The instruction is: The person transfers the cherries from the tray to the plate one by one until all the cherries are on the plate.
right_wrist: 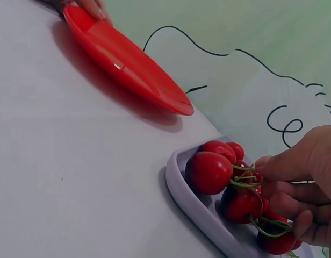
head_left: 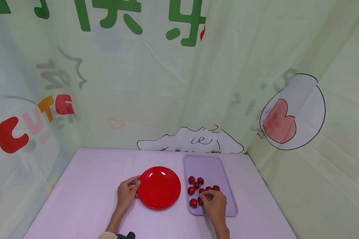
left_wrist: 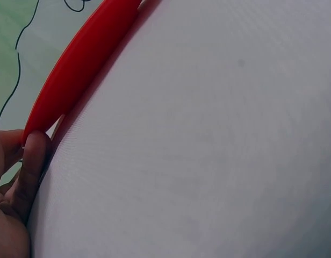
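My left hand [head_left: 126, 194] pinches the left rim of a round red plate [head_left: 159, 188], thumb on top and fingers at the edge. In the left wrist view the plate [left_wrist: 74, 70] is seen edge-on between thumb and fingers. Red cherries [head_left: 191, 191] with green stems lie in the near half of a pale purple tray [head_left: 204, 166]. Over them, my right hand [head_left: 216, 204] has its thumb and forefinger closed at the stem of a cherry [right_wrist: 208, 173], which still sits in the tray. That hand partly hides several other cherries.
Plate and tray stand side by side on a pale table [head_left: 98, 172], with a narrow gap between them. Behind and on both sides hangs a printed cloth [head_left: 131, 99] with letters and drawings. A dark strap [head_left: 126, 235] shows at my left wrist.
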A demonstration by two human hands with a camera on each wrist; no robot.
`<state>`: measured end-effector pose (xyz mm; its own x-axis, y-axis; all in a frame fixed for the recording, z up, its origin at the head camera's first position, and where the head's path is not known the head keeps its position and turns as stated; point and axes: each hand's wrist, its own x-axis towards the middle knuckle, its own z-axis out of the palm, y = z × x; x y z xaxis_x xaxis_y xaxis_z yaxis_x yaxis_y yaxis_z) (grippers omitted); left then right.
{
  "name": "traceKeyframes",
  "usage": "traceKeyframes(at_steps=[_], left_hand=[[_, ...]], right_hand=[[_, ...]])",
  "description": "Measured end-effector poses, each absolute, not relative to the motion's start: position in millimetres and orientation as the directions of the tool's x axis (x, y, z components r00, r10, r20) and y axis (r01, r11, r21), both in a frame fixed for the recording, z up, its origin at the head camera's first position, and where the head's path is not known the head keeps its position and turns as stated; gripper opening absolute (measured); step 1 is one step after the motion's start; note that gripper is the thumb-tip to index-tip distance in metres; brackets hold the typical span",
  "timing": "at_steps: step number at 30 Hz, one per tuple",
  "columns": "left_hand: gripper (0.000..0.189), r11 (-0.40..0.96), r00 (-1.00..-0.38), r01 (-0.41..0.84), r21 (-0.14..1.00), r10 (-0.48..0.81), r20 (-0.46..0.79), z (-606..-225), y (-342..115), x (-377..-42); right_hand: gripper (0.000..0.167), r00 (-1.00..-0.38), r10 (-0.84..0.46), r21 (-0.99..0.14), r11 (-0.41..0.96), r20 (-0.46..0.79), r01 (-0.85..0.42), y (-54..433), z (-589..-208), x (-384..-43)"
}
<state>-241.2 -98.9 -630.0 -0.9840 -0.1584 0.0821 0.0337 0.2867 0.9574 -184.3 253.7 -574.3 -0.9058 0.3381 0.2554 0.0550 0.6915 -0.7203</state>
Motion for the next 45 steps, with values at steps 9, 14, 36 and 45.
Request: traceKeyframes(at_steps=[9, 14, 36, 45], left_hand=[[0.036, 0.298, -0.984, 0.016, 0.954, -0.165, 0.068, -629.3, -96.8, -238.5], [0.035, 0.299, -0.983, 0.015, 0.954, -0.169, 0.068, -630.7, -97.2, -238.5], [0.036, 0.313, -0.982, 0.028, 0.949, -0.167, 0.084, -628.0, -96.4, -240.1], [0.035, 0.308, -0.982, 0.044, 0.95, -0.163, 0.099, -628.7, -97.3, -240.0]], right_hand=[[0.009, -0.902, 0.38, -0.794, 0.603, 0.206, 0.073, 251.0, -568.4, -180.2], [0.011, -0.901, 0.417, -0.858, 0.501, 0.123, 0.115, 251.0, -571.4, -180.1], [0.01, -0.906, 0.42, -0.928, 0.356, 0.052, 0.112, 248.0, -574.2, -180.3], [0.009, -0.908, 0.416, -0.943, 0.319, 0.053, 0.091, 244.6, -569.6, -176.6]])
